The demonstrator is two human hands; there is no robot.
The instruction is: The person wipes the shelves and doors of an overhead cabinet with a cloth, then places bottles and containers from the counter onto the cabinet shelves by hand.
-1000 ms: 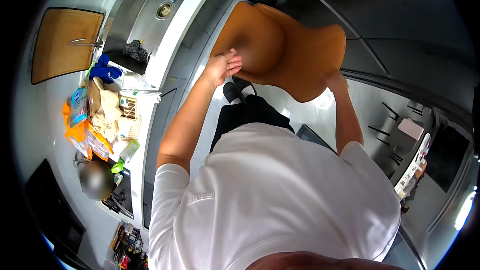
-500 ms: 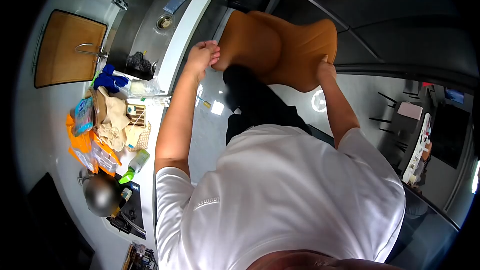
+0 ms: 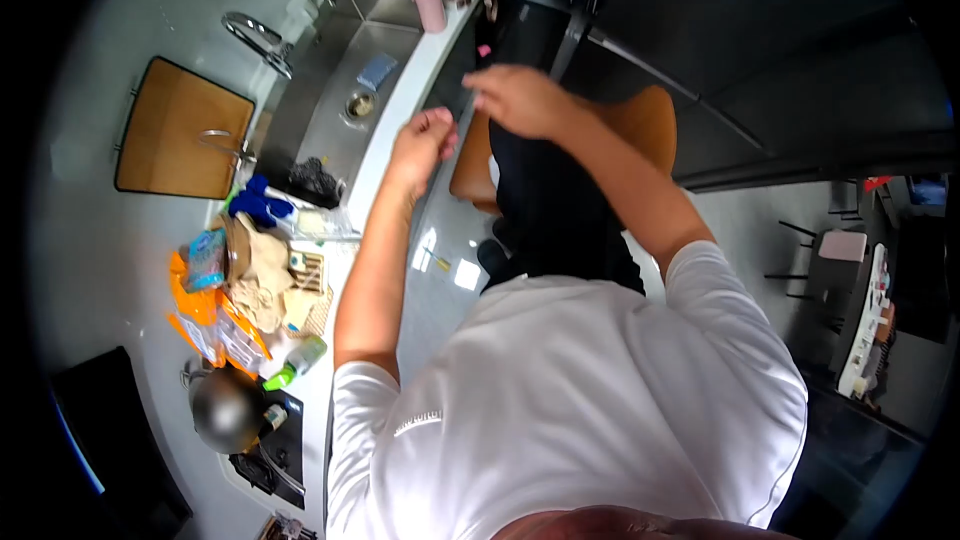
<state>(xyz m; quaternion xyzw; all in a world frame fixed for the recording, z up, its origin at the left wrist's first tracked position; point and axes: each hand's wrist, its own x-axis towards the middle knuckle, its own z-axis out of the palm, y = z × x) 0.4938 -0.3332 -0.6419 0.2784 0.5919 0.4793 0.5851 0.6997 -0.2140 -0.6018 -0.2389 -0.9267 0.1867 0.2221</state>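
Observation:
My left hand (image 3: 422, 152) is beside the counter's front edge, its fingers curled in, with nothing visible in them. To its right, my right hand (image 3: 522, 102) reaches across over the chair, fingers loosely stretched and apart, touching nothing that I can see. Below the hands is a brown chair (image 3: 645, 130) with a smooth, leather-like cover. A leg in black trousers (image 3: 545, 180) covers much of its seat; I cannot tell whether the foot rests on it.
At left, a white counter (image 3: 395, 125) holds a steel sink (image 3: 335, 130), a pink cup (image 3: 428, 6), blue gloves (image 3: 260, 202), a beige cloth (image 3: 265, 275), a green spray bottle (image 3: 296, 362) and a wok (image 3: 228, 410). Dark cabinets (image 3: 690, 50) stand beyond the chair.
My right hand has let go of the chair's backrest and swung left, near my left hand. My leg now covers more of the seat. The view has shifted, showing more of the counter's far end.

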